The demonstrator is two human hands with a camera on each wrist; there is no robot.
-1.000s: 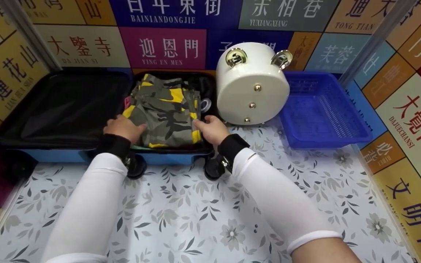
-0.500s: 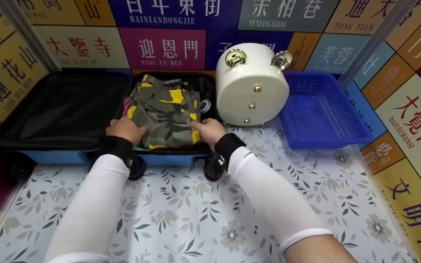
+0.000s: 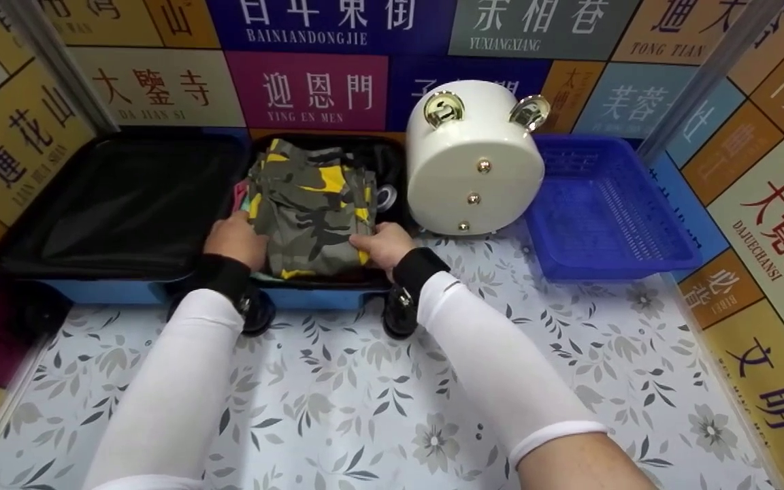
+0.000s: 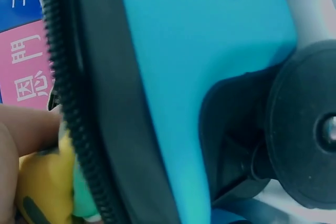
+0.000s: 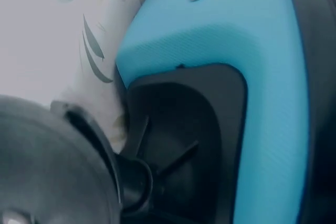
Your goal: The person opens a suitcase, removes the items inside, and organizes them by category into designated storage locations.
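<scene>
A folded camouflage garment [image 3: 314, 218] in grey, black and yellow lies in the right half of an open blue suitcase [image 3: 317, 298]. My left hand [image 3: 237, 239] grips the garment's near left side, thumb on top and fingertips hidden down beside it. At the near right edge, my right hand [image 3: 386, 245] pinches the cloth, its thumb over the top. Pink cloth [image 3: 239, 193] peeks out under the garment's left side. The left wrist view catches part of the left hand by yellow cloth [image 4: 44, 182]; the right wrist view has a suitcase wheel [image 5: 52, 166] but no fingers.
The suitcase's black-lined other half [image 3: 126, 204] lies to the left. Right of the suitcase stands a white drum-shaped case [image 3: 467, 150] with gold knobs and feet, then a blue plastic basket [image 3: 610, 262]. Lettered panels [image 3: 307, 88] wall the floral-patterned surface [image 3: 337, 408].
My right hand has shifted slightly left and toward me along the garment's edge. The left hand has moved slightly right, and more pink cloth shows beside the garment.
</scene>
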